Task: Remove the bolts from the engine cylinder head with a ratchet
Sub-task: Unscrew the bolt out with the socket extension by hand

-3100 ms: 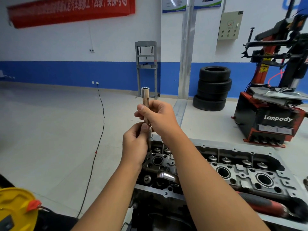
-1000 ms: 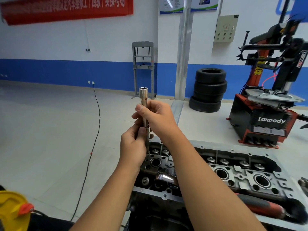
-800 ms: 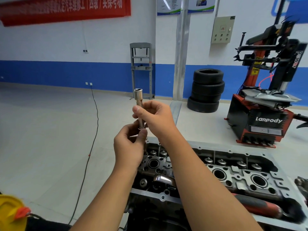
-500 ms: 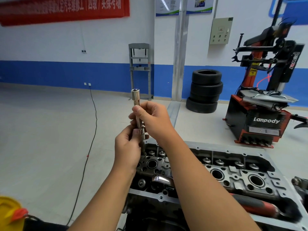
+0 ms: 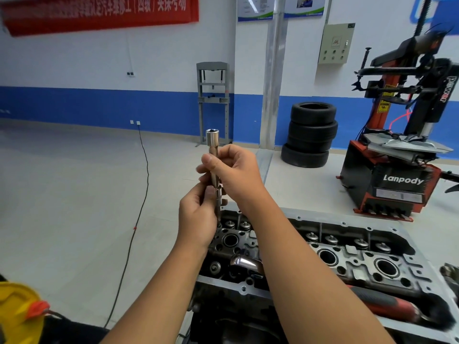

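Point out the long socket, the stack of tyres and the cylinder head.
long socket [image 5: 212, 137]: head view, on its open upper end above the right hand.
stack of tyres [image 5: 311, 135]: head view, on the sidewall of a middle tyre.
cylinder head [image 5: 357, 259]: head view, on its bare top face.

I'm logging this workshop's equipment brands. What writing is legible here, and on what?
"Lanpody": white letters on the black panel of the red tyre-changing machine.
"Power": down that machine's black upright column.
Red wall banner: Chinese characters, cut off and blurred.
Framed wall posters: too small to read.
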Available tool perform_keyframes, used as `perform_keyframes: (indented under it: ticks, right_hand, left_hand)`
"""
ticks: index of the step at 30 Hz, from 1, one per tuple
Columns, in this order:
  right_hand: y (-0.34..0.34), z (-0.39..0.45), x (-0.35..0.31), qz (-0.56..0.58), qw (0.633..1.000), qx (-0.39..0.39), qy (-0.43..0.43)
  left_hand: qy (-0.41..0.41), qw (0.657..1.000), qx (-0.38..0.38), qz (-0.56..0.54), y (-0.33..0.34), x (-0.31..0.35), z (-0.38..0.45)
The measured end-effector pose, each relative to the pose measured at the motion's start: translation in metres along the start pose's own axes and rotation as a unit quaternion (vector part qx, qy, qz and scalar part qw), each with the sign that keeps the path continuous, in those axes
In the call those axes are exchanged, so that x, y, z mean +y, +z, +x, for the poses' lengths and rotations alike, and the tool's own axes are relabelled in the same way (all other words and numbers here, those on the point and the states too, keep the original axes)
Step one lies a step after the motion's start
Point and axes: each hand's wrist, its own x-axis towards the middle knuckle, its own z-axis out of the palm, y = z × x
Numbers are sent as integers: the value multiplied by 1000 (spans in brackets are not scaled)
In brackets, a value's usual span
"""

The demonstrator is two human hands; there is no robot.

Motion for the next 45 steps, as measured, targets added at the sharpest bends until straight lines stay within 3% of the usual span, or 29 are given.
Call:
perform_keyframes:
  ticks: [6, 13, 19, 26, 34, 41, 45]
  right_hand:
    - [0, 1, 3, -23, 1000, -18, -10]
    - [0, 0, 0, -2, 1000, -14, -9]
    - [0, -2, -1, -5, 1000, -18, -15]
    - [0, -2, 1, -47, 998, -17, -39]
    - [1, 3, 2, -59, 998, -11, -24]
    - [0, 2, 6, -45, 999, -15, -24]
    - [1, 3, 7, -54, 998, -19, -23]
  left_hand:
    - [10, 997, 56, 53, -5, -5, 3]
    - [-7, 1000, 6, -3, -3, 0, 0]
    - [16, 996, 64, 54, -6, -3, 1]
    - [17, 995, 81, 63, -8, -4, 1]
    - [-4, 1000, 22, -4, -2, 1, 0]
    - [7, 995, 74, 61, -6, -5, 3]
    - [6, 997, 45, 68, -5, -6, 2]
